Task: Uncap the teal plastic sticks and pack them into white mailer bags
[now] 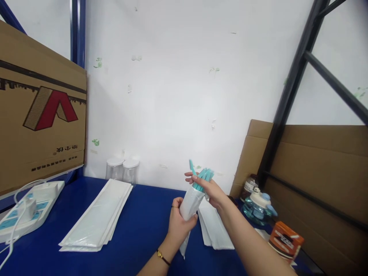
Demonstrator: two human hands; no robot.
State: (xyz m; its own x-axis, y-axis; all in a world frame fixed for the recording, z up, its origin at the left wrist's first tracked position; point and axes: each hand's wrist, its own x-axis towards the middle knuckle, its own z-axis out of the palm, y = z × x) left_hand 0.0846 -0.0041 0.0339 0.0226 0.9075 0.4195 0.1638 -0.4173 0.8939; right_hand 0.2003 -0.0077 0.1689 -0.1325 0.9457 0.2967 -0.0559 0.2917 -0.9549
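Note:
My left hand (pixel 179 228) is closed round a narrow white plastic bag (pixel 192 201), held tilted above the table. A bundle of slim teal sticks (pixel 204 178) stands out of the bag's mouth; their lower ends are hidden inside. My right hand (pixel 208 189) is closed at the bag's top, its thumb and fingers against the sticks. One stick leans apart from the bundle to the left. Behind my hands, flat white bags (pixel 214 226) lie on the table. At the left is a stack of long white bags (pixel 96 218).
The blue table (pixel 138 226) meets a white wall. Two clear jars with white lids (pixel 122 168) stand at the back. A power strip (pixel 31 209) with cables lies far left, below a large carton (pixel 43 103). An orange box (pixel 285 241) and a teal bottle (pixel 258 207) are at the right.

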